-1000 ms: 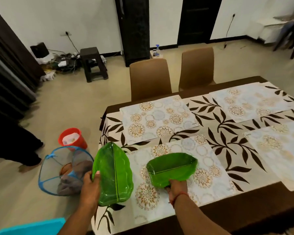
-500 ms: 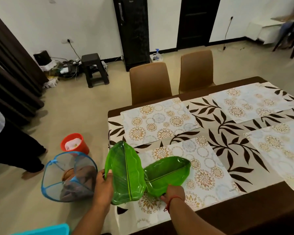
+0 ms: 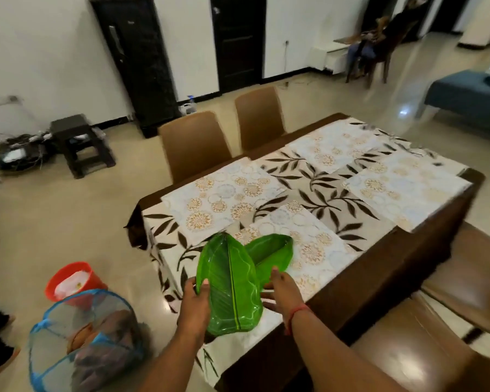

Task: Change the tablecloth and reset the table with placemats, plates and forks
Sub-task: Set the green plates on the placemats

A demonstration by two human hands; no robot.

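Left hand (image 3: 194, 302) gripping front leaf plate (image 3: 229, 287), right hand (image 3: 282, 292) holding rear plate (image 3: 272, 254) (overlapped)

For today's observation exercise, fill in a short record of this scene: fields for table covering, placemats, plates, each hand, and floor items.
table covering: leaf-print tablecloth
placemats: four floral placemats laid out
plates: two green leaf-shaped plates, overlapping, over the near placemat
left hand: grips front plate's left edge
right hand: at the plates' right edge, grip unclear
floor items: mesh hamper, red bucket
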